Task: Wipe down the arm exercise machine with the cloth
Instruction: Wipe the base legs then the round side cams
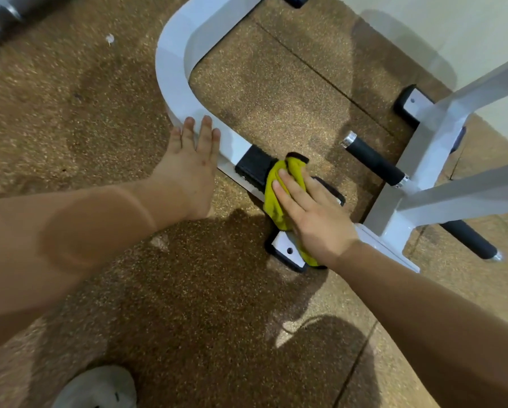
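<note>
Nearest the camera, at the bottom edge, the toe of a pale shoe (97,388) rests on a speckled brown rubber floor (188,319) with a grainy, crumb-like texture and thin seams between its tiles. Two bare forearms reach forward from either side.

The right hand (311,213) lies flat, fingers straight and together, palm pressing a crumpled yellow-green cloth (276,198) onto the low frame of the arm exercise machine (173,83). The hand is not curled around the cloth; it pins it under the open palm. The cloth looks soft and folded, its long axis running from near the wrist up and away toward a black ribbed tread pad (254,167) on the frame. Just beside the cloth's near end sits a white metal foot plate (285,250) with a bolt hole and black rubber edging.

The left hand (192,169) rests open, fingers spread, fingertips touching the smooth white tube of the frame; it holds nothing.

Farther off, the glossy white tube sweeps away in a rounded U-bend, running toward the top of the view. To the right, angled white bars rise from the base, with a black foam-covered handle (373,160) capped in bright metal pointing up and left. A pale wall (453,25) stands behind.
</note>
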